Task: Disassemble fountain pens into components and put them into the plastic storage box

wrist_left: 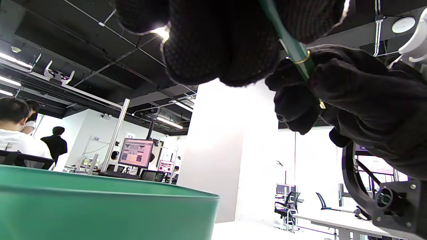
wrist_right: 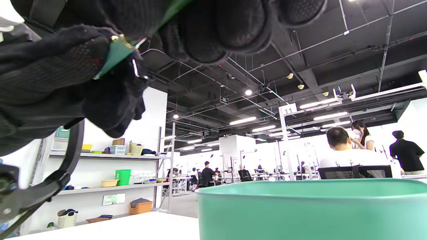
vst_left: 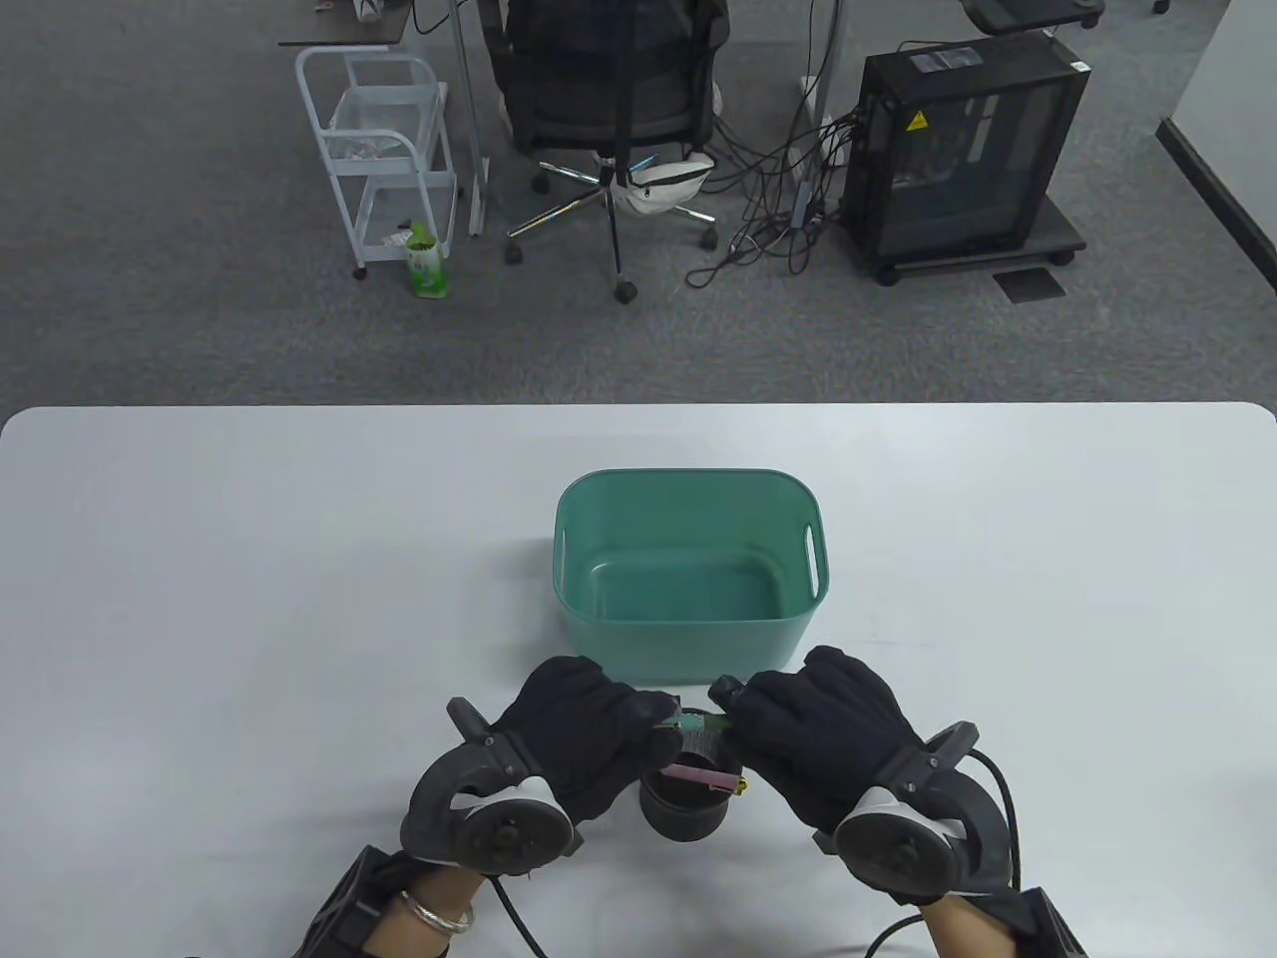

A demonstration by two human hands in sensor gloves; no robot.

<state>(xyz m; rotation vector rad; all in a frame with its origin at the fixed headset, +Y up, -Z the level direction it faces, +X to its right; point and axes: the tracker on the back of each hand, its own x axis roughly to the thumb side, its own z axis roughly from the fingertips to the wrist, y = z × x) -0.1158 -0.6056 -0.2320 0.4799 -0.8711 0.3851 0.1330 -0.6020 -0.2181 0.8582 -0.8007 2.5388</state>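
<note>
Table view: left hand (vst_left: 589, 733) and right hand (vst_left: 823, 733) meet near the table's (vst_left: 200, 599) front edge, just in front of the green box (vst_left: 688, 639). Both grip one green pen (vst_left: 698, 720) that lies level between them, fingers curled round its ends. Only a short middle stretch of pen shows. Below the hands stands a black cup (vst_left: 688, 803), with a pink pen (vst_left: 703, 776) lying across its mouth. The box looks to have nothing in it. Behind the table: office chair (vst_left: 609, 90), white cart (vst_left: 384, 150), black PC case (vst_left: 963, 150).

Left wrist view: left hand (wrist_left: 213, 40) at top, the pen (wrist_left: 293, 50) running diagonally out of it into the right hand (wrist_left: 350, 96). A gold ring (wrist_left: 302, 61) circles the pen just where the right fingers (wrist_left: 297, 103) clamp it. Box rim (wrist_left: 100, 190) fills the lower left.

Right wrist view: right hand (wrist_right: 213, 26) at top, left hand (wrist_right: 60, 83) on the left, the pen (wrist_right: 116, 56) bridging them. A gold band and a silvery bit, probably the clip, show at the left hand's grip; too blurred to be sure. Box wall (wrist_right: 313, 213) at lower right.
</note>
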